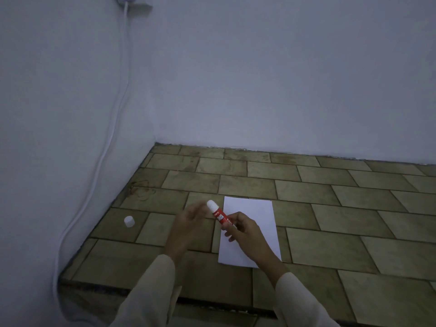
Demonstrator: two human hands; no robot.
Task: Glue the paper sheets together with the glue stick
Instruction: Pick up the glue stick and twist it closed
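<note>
From the head view, your right hand [245,230] grips the red glue stick [219,214] by its lower end, fingers curled round it, white tip raised and pointing up-left; your left hand [188,220] is just beside that tip, fingers loose and blurred, holding nothing visible; the white paper [256,207] lies flat on the tiled surface [330,208] under your right hand; a white cap [129,221] stands well apart at left; a white cable [113,114] runs down the wall.

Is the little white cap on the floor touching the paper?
Apart. The head view shows the cap lying on the tiles well to the left of the paper, with bare tiles between them.
</note>
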